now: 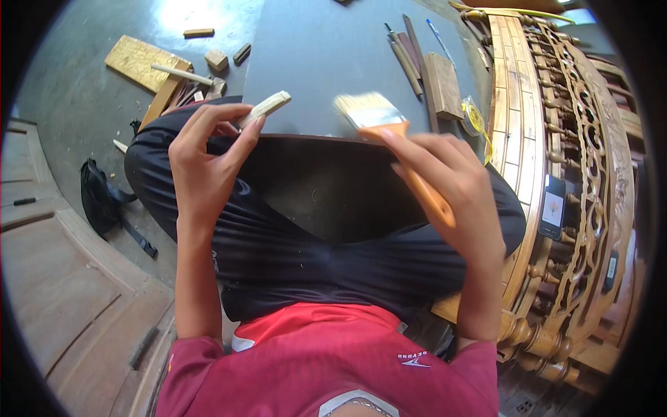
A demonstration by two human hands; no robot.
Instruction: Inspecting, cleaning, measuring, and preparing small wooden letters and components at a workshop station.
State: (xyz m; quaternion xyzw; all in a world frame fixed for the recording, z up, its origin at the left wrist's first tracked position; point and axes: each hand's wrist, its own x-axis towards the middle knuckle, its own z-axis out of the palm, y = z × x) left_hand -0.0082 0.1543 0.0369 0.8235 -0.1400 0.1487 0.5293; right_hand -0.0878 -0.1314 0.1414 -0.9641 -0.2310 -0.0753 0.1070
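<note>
Between the thumb and fingers of my left hand (208, 149) is a small pale piece of wood (269, 105), its free end tilted up to the right. My right hand (455, 184) grips a flat paintbrush (375, 115) by its orange handle, with the metal ferrule and pale bristles pointing to the upper left. The bristles and the wood piece are apart, both above the near edge of a grey board (306, 62) in front of my crossed legs. My fingertips partly cover the lower end of the wood.
On the board's right lie slim carving tools (405, 62), a blue pen (440, 38), a wooden block (443, 87) and a yellow tape measure (473, 118). Wood offcuts (217, 60) lie at left, near a black bag (101, 198). A phone (553, 206) rests on carved wooden furniture (511, 90).
</note>
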